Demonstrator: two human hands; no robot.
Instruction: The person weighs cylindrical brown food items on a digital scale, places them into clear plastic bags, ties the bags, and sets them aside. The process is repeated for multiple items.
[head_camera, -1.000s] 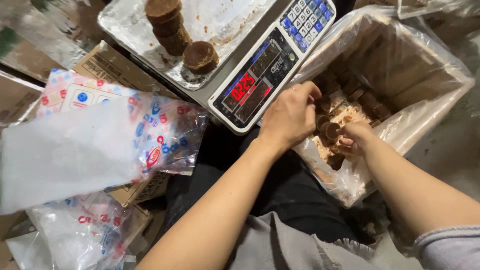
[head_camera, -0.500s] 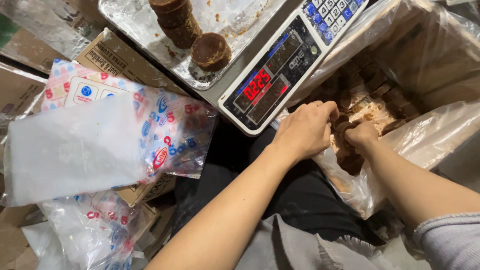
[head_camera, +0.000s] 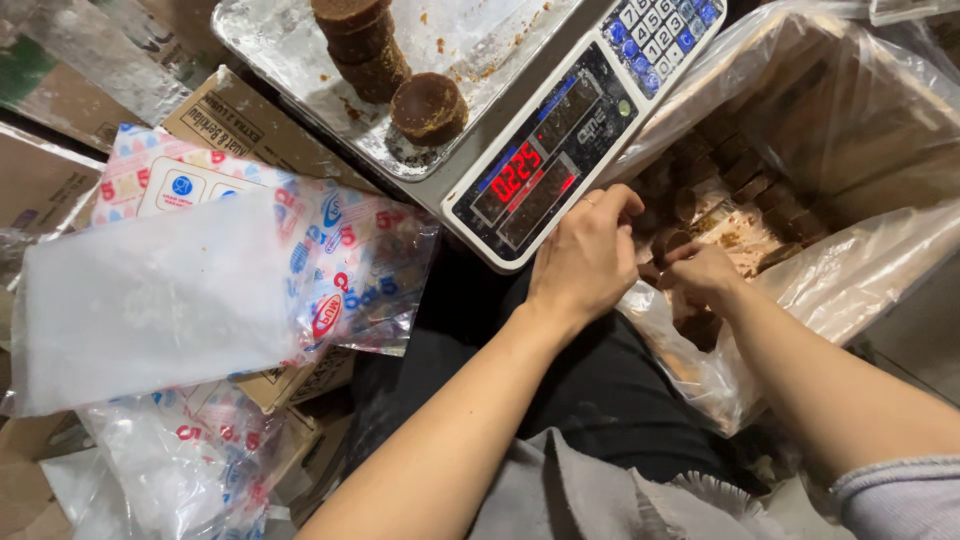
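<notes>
Left hand (head_camera: 585, 255): fingers curled at the near rim of the lined box (head_camera: 880, 130), among brown discs (head_camera: 690, 205); grasp cannot be told. Right hand (head_camera: 705, 275): just beside it, pinching a disc. Scale (head_camera: 540, 170): touching the box's left edge; tray (head_camera: 290, 60) carries more stacked discs.

— Where are the hands?
— Left hand (head_camera: 585, 258) and right hand (head_camera: 705, 275) meet at three o'clock, fingers curled among brown discs (head_camera: 700, 200) in the plastic-lined box (head_camera: 880, 100).
— And the scale (head_camera: 560, 150)?
— Twelve o'clock, its tray (head_camera: 290, 50) bearing stacked discs.
</notes>
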